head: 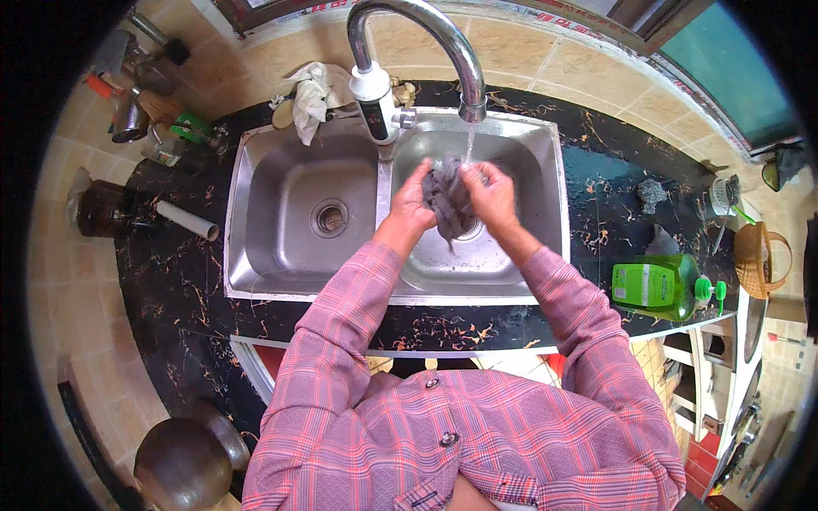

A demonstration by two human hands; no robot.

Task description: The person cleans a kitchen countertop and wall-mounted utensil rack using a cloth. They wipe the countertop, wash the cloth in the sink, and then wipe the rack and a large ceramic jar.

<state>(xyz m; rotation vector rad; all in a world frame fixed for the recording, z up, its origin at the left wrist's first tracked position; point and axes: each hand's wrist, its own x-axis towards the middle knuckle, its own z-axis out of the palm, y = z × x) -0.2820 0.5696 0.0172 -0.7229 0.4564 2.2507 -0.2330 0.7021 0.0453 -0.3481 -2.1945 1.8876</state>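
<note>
A bunched, wet grey cloth (pixel 447 198) is held between my two hands over the right sink basin (pixel 441 271). My left hand (pixel 413 203) grips its left side with the thumb up. My right hand (pixel 492 191) pinches its upper right part. Water (pixel 471 142) runs from the curved chrome faucet (pixel 441 25) onto the cloth beside my right fingers. Part of the basin's drain (pixel 473 231) shows below the cloth; the rest is hidden.
Left of the divider lies the second basin (pixel 287 185) with its drain strainer. A green detergent bottle (pixel 655 286) lies on its side at right, near a steel wool scrubber (pixel 652 195). A white pipe (pixel 187 220) rests on the left counter. Behind the sink sits a crumpled white cloth (pixel 312 102).
</note>
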